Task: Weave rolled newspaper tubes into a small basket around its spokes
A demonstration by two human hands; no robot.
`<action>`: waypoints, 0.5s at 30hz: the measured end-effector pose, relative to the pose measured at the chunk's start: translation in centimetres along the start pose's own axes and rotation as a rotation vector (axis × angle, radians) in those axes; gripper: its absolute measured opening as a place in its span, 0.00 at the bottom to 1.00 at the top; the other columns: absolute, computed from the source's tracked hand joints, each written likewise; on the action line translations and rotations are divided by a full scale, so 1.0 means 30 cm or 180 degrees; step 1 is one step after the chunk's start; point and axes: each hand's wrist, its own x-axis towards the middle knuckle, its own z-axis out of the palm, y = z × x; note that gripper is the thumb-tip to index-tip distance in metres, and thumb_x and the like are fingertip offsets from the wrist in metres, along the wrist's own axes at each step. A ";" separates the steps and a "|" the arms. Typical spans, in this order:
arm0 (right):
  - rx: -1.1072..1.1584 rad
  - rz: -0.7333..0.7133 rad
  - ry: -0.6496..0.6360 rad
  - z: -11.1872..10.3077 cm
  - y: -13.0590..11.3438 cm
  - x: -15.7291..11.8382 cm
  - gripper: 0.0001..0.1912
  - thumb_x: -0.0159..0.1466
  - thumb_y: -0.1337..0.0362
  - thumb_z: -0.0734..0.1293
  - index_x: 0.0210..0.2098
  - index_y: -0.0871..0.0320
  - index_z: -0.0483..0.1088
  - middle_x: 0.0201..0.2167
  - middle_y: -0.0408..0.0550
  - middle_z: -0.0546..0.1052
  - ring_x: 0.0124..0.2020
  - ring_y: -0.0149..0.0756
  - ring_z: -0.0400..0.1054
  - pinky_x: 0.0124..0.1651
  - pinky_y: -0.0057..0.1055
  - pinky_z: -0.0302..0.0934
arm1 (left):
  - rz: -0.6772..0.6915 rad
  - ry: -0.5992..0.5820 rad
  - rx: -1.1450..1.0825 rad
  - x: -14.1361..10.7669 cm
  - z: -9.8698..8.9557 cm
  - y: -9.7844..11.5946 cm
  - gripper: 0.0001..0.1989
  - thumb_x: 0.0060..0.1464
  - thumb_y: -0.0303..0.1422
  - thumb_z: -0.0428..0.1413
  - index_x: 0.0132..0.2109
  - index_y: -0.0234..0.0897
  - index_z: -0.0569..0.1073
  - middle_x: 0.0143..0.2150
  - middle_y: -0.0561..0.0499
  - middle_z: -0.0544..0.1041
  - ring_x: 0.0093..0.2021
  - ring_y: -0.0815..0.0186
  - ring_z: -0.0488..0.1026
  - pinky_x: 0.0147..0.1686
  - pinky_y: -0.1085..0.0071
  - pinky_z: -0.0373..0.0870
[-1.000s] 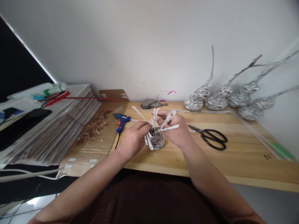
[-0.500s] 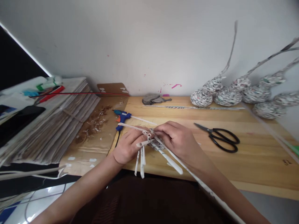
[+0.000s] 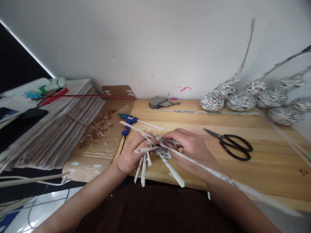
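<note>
Between my hands, above the front of the table, is a small woven newspaper piece [image 3: 163,152] with rolled paper tubes sticking out all round. My left hand [image 3: 132,151] is closed on its left side, with several tubes pointing left and down past the fingers. My right hand [image 3: 188,145] pinches a paper tube at the right side of the weave. From there a long rolled paper strip [image 3: 213,173] runs down to the right over my right forearm. My fingertips are partly hidden behind the tubes.
A blue glue gun [image 3: 127,122] lies left, beside cardboard [image 3: 97,142] and tied newspapers [image 3: 70,126]. Black-handled scissors [image 3: 233,144] lie right. Behind are a grey cloth [image 3: 161,102], thin paper rods [image 3: 189,112] and several woven gourd shapes [image 3: 212,102].
The long strip's free end has swung outward to the right, across my right forearm. The woven piece has turned slightly, its lower tubes shifting left. Both hands keep hold.
</note>
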 end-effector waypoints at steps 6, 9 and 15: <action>-0.0520 -0.0404 0.0201 0.020 -0.012 -0.006 0.05 0.63 0.66 0.70 0.40 0.58 0.74 0.37 0.49 0.78 0.41 0.40 0.71 0.47 0.36 0.65 | -0.0197 -0.0108 -0.0146 0.020 -0.014 0.014 0.14 0.62 0.27 0.55 0.54 0.35 0.74 0.46 0.41 0.78 0.48 0.59 0.77 0.47 0.62 0.76; -0.0671 -0.0702 0.0283 0.029 -0.007 -0.004 0.05 0.68 0.68 0.65 0.38 0.58 0.74 0.36 0.49 0.79 0.38 0.38 0.71 0.45 0.35 0.65 | -0.0258 -0.0124 0.0051 0.031 -0.023 0.026 0.14 0.60 0.26 0.56 0.53 0.35 0.74 0.45 0.42 0.79 0.48 0.58 0.77 0.48 0.62 0.76; -0.0800 -0.0515 0.0436 0.058 0.013 -0.012 0.06 0.68 0.70 0.63 0.38 0.57 0.73 0.34 0.47 0.79 0.36 0.36 0.72 0.41 0.32 0.64 | -0.0566 -0.0001 -0.0008 0.033 -0.016 0.022 0.16 0.58 0.22 0.58 0.52 0.38 0.76 0.45 0.45 0.80 0.47 0.62 0.78 0.48 0.66 0.75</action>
